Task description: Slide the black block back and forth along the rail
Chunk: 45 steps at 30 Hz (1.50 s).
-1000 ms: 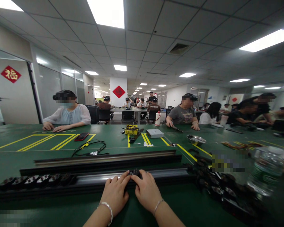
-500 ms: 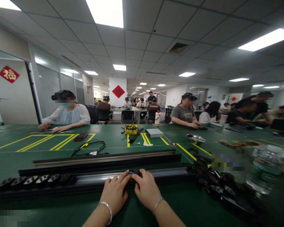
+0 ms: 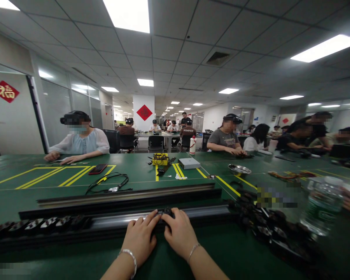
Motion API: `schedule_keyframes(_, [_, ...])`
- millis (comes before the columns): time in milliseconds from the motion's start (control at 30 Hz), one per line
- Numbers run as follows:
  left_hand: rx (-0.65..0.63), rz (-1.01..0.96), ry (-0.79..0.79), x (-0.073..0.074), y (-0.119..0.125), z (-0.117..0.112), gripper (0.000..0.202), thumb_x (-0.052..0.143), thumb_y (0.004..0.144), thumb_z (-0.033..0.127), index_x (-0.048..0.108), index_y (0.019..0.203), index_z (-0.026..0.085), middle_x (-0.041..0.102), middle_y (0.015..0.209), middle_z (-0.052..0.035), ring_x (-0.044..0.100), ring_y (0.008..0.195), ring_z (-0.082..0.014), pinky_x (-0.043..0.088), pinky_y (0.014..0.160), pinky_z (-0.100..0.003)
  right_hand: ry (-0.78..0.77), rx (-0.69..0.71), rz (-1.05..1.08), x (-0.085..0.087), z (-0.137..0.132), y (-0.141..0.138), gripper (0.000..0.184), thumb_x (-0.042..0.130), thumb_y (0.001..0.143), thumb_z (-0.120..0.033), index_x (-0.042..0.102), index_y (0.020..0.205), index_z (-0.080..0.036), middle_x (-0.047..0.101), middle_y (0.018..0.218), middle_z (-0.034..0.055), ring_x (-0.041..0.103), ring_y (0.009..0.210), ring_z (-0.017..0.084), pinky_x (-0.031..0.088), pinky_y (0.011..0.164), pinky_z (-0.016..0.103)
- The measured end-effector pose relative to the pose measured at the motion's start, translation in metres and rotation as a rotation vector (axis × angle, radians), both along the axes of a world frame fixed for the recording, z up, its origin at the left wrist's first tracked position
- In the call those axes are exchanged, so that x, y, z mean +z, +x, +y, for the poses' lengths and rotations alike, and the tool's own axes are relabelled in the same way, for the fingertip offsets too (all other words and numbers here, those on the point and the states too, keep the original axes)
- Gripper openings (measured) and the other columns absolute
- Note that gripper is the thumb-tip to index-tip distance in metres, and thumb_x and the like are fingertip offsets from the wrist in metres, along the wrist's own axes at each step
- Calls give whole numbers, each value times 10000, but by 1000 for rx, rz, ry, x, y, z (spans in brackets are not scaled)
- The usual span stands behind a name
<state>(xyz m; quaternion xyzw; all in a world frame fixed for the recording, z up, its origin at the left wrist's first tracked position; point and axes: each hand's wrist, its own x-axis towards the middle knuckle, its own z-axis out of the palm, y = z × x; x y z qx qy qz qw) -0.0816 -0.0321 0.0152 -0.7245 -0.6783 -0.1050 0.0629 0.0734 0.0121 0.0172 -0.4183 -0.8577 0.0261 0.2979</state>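
Note:
A long black rail with a shiny metal channel (image 3: 115,221) lies crosswise in front of me. At its left end sits a row of several black plug socket modules (image 3: 48,223), some with pale faces. My left hand (image 3: 140,236) lies over the channel, fingers stretched out, their tips beside a small black module (image 3: 169,212). My right hand (image 3: 181,232) has its bent fingers around that module, which sits on the rail. The fingers hide much of it, so its face does not show.
Behind lies a second black rail (image 3: 128,197). At right are a heap of black modules (image 3: 275,233) and a water bottle (image 3: 322,206). Farther back are a cable (image 3: 121,179), phone (image 3: 97,169), grey box (image 3: 189,163) and metal bowl (image 3: 239,169). Co-workers sit across the table.
The whole view has shifted slightly left. Both hands keep nearly the same pose at the small black module on the rail.

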Motion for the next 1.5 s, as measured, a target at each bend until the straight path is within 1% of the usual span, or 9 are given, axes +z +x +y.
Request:
schedule_keyframes(133, [0,14,-12,1,0,0,643,373,668,191,316,1283,372,325,1404,70,449,1078,-204,318,862,-408,-39,-1,24,3,0,0,421,485,757,-234,496,1164,-339,514,1033,32,457,990,178,287,922,325])
schedule_keyframes(233, [4,21,-22,2,1,0,629,371,667,190,340,1270,369,327,1402,71,445,1087,-209,319,863,-413,-67,-42,76,2,2,-6,431,425,808,-263,435,1239,-289,549,1032,38,483,985,173,268,941,326])
schedule_keyframes(300, [10,27,-25,2,1,0,616,370,668,193,358,1261,363,322,1405,68,444,1089,-210,317,867,-416,-65,-124,125,1,4,-12,388,406,825,-286,464,1209,-260,563,1047,39,489,1001,174,240,960,334])
schedule_keyframes(400, [9,37,-20,1,1,1,610,367,671,195,363,1260,356,317,1408,66,447,1086,-210,316,867,-416,-51,-234,156,-1,5,-21,306,432,815,-327,530,1098,-262,582,990,27,515,964,172,242,946,339])
schedule_keyframes(500, [4,43,-13,-1,0,0,608,360,676,196,360,1263,354,320,1407,63,460,1064,-207,320,858,-414,-53,-281,168,0,5,-26,227,460,798,-328,556,995,-270,584,919,9,530,914,170,260,915,334])
schedule_keyframes(633, [-7,37,1,-2,-1,0,606,358,674,199,362,1257,363,331,1399,80,464,1051,-210,327,843,-416,-51,-284,193,1,5,-26,190,470,789,-305,554,956,-269,579,883,2,530,884,166,288,869,309])
schedule_keyframes(767, [-11,32,0,-1,-1,0,610,357,673,191,357,1256,370,330,1399,81,465,1054,-207,331,836,-412,-42,-283,199,1,6,-26,184,469,786,-280,551,950,-262,577,885,3,528,882,159,290,863,299])
schedule_keyframes(1267, [4,16,-36,5,0,-2,601,354,682,167,374,1249,367,323,1403,78,452,1080,-201,327,860,-403,-54,-305,121,5,5,-27,177,474,781,-255,554,938,-250,562,866,13,524,830,161,335,783,275])
schedule_keyframes(1500, [-3,26,-12,2,-1,-1,600,352,688,157,363,1244,385,341,1393,84,470,1064,-192,335,846,-395,-53,-305,137,3,6,-27,168,475,779,-244,552,928,-253,554,859,10,517,810,165,335,767,278])
